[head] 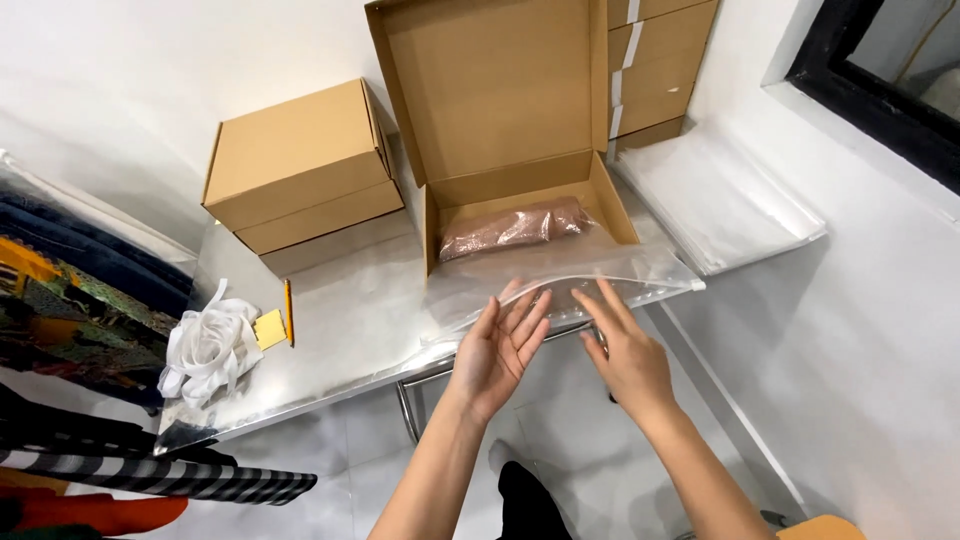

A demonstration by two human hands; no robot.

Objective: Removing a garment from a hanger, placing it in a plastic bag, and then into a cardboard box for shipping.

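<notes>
left hand (497, 352) – open, fingers spread | right hand (627, 358) – open, fingers extended forward

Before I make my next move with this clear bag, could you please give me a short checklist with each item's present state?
1. Open box lid up: ok.
2. Pinkish rolled bundle lying inside the box: ok.
3. Clear zip bag flat at the table edge, in front of the box: ok.
4. Left hand and right hand at the bag's near edge, fingers spread, no grip: ok.
5. Bag's zip closed: cannot tell.
6. Closed boxes clear of the hands: ok.
</notes>
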